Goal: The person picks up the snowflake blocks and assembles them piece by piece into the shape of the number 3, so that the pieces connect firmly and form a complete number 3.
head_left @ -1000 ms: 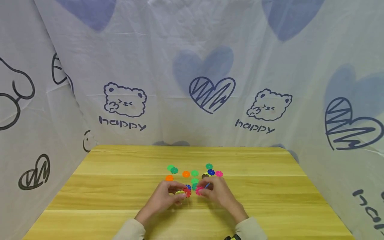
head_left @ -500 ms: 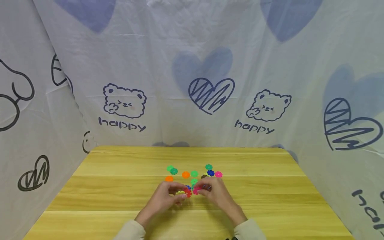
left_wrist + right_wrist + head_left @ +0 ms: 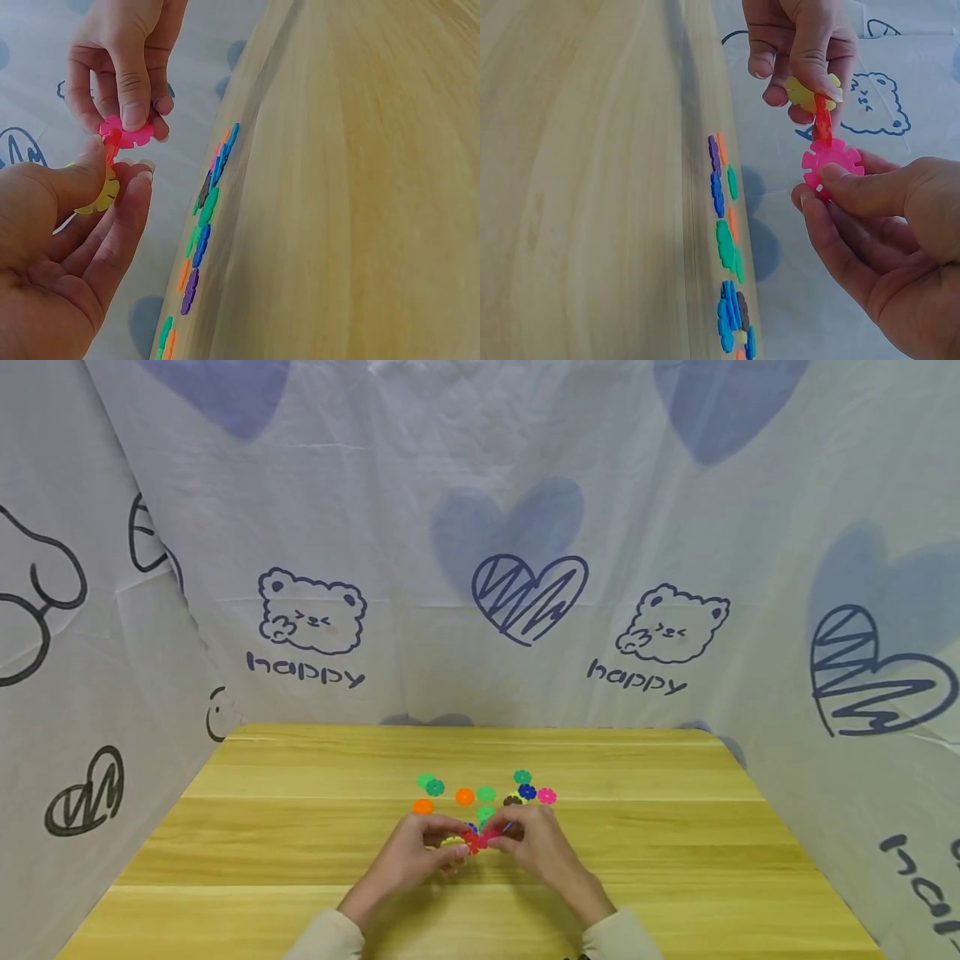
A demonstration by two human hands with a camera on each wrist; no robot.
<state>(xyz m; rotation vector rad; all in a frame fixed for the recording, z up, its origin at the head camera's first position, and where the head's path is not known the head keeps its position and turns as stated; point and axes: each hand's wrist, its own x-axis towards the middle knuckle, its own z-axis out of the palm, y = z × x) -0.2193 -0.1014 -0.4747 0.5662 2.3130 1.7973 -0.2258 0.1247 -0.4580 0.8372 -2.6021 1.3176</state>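
My left hand point(image 3: 427, 847) pinches a yellow notched plastic disc point(image 3: 101, 193) with a red notched disc point(image 3: 823, 120) fixed crosswise at its edge. Facing it, my right hand point(image 3: 536, 839) holds a pink notched disc point(image 3: 832, 165) between thumb and fingers. The pink disc's rim meets the red disc's edge, seen in both wrist views. Both hands are raised over the front middle of the table, with several loose discs lying just beyond them.
Loose notched discs lie flat on the wooden table point(image 3: 300, 860): orange ones point(image 3: 464, 797), green ones point(image 3: 486, 794), a dark blue one point(image 3: 527, 792) and another pink one point(image 3: 547, 796). A printed cloth point(image 3: 420, 510) hangs behind the table and along its sides.
My right hand has moved a little left, bringing the pink disc from a small gap up to the red disc. The left hand has stayed nearly still.
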